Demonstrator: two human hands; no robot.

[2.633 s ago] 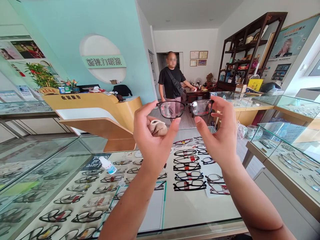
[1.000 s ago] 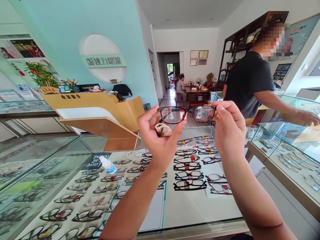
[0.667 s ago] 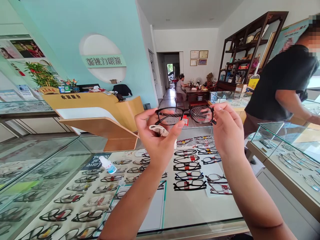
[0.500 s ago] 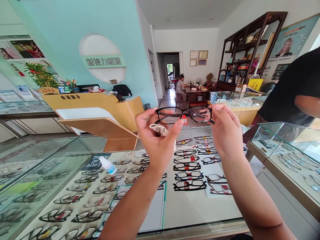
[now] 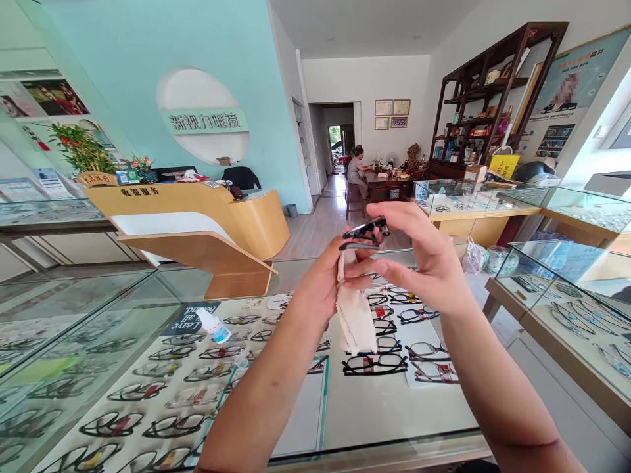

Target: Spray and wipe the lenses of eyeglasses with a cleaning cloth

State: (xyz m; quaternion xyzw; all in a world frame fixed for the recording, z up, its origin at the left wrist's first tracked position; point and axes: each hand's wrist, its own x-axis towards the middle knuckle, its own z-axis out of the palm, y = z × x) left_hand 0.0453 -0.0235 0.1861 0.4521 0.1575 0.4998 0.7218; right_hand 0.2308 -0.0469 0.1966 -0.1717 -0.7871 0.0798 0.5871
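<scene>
A pair of black-framed glasses (image 5: pixel 365 233) is held edge-on above the glass counter (image 5: pixel 384 407). My right hand (image 5: pixel 419 263) pinches the frame from above and from the right. My left hand (image 5: pixel 323 286) is closed under the glasses and grips a pale cleaning cloth (image 5: pixel 355 318), which hangs down unfolded. The two hands touch each other around the glasses.
Rows of spectacle frames (image 5: pixel 374 363) lie in the counter below, with a small white bottle (image 5: pixel 213 325) on top at the left. More glass cases (image 5: pixel 557 289) stand at the right, a yellow reception desk (image 5: pixel 197 210) at the left. A person sits at a far table (image 5: pixel 355 172).
The glasses have turned from facing me to edge-on, and my hands have come together. The cloth, balled in my left palm before, now hangs open. The person in black has left the view.
</scene>
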